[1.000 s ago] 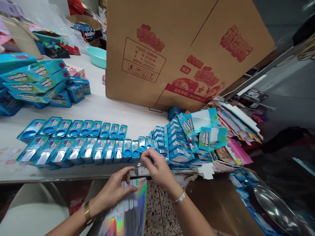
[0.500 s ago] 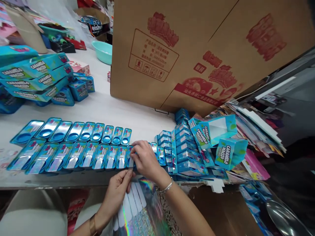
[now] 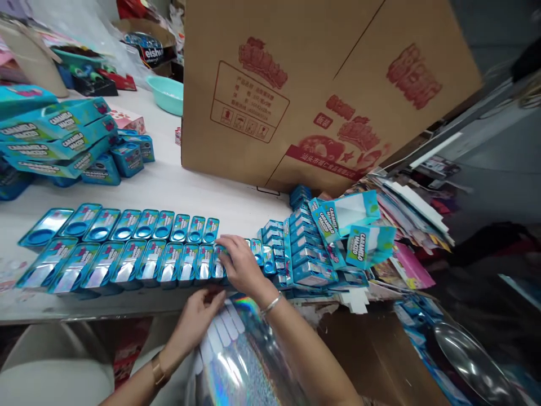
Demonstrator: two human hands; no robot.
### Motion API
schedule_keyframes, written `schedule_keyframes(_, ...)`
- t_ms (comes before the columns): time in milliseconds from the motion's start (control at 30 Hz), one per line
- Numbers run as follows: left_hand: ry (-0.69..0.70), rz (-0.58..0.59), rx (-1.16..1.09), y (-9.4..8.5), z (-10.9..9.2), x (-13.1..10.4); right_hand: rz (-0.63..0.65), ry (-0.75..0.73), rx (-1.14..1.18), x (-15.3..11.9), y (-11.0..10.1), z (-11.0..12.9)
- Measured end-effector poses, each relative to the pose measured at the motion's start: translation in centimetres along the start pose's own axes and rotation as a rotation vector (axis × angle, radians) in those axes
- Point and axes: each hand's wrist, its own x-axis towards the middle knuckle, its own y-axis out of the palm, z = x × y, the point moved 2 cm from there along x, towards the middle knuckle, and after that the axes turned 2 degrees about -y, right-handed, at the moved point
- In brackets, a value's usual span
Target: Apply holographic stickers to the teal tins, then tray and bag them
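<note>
Two rows of small blue tins (image 3: 124, 224) with rounded corners run along the front of the table. Clear shiny strip stickers lie across the front-row tins (image 3: 171, 264). My right hand (image 3: 243, 265) curls over a tin near the right end of the front row, fingers and thumb close on its top; its palm hides part of the neighbouring tins. Just below the table edge, my left hand (image 3: 196, 316) pinches at the upper end of a holographic sticker sheet (image 3: 240, 361). White strips (image 3: 226, 326) show along that sheet's upper part.
A large cardboard carton (image 3: 240, 152) stands behind the tins. Stacked blue display boxes (image 3: 54, 132) are at the left, beside a turquoise bowl (image 3: 167, 93). More packed tins (image 3: 310, 248) and open blue cartons (image 3: 367, 245) stand at the right. White stools (image 3: 59, 366) are below the table.
My left hand has drawn slightly down and left, away from the tin. The right hand stays on the front-row tin, and the strip between the hands no longer shows. The view has shifted.
</note>
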Motion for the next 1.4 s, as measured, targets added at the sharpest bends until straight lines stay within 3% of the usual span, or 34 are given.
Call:
schedule_keyframes(100, 0.034, 0.056, 0.028, -0.8, -1.4, -1.2, -0.093, -0.007, 0.053, -3.8, -2.1, 1.9)
schedule_keyframes(233, -0.099, 0.462, -0.028, -0.6, -4.0, -3.3, 0.056, 0.060, 0.043, -9.4, -3.7, 3.5)
schedule_keyframes(333, -0.069, 0.597, -0.054, 0.0, -5.8, -4.5, 0.052, 0.036, -0.044, -12.1, -4.1, 4.0)
schedule_keyframes(500, 0.219, 0.725, 0.057, 1.1, -9.0, -5.1, -0.108, -0.038, -0.146, -13.4, -5.5, 4.6)
schedule_keyframes(700, 0.345, 0.789, 0.276, 1.2, -12.8, -4.3, -0.313, -0.142, -0.193, -13.6, -6.8, 5.6)
schedule_keyframes(867, 0.441, 0.806, 0.419, 0.6, -14.9, -3.9, -0.375, -0.148, -0.203, -13.3, -6.4, 6.2)
schedule_keyframes(967, 0.463, 0.731, 0.637, 0.3, -14.1, -3.1, -0.303, -0.105, -0.171, -12.8, -6.2, 6.7)
schedule_keyframes(1100, 0.434, 0.443, 0.943, 0.3, -9.1, -2.2, -0.155, -0.041, -0.117, -11.4, -7.0, 6.6)
schedule_keyframes(1167, 0.420, 0.427, 0.872, 0.8, -5.8, -2.7, -0.078, 0.000, -0.060, -9.9, -7.4, 5.9)
schedule_keyframes(1267, 0.374, 0.376, 0.564, 1.6, -2.0, -4.2, 0.043, 0.015, 0.023, -7.2, -7.5, 4.2)
schedule_keyframes(1400, 0.145, 0.293, 0.239, 2.3, -0.6, -5.2, 0.185, -0.008, 0.046, -4.3, -6.4, 1.9)
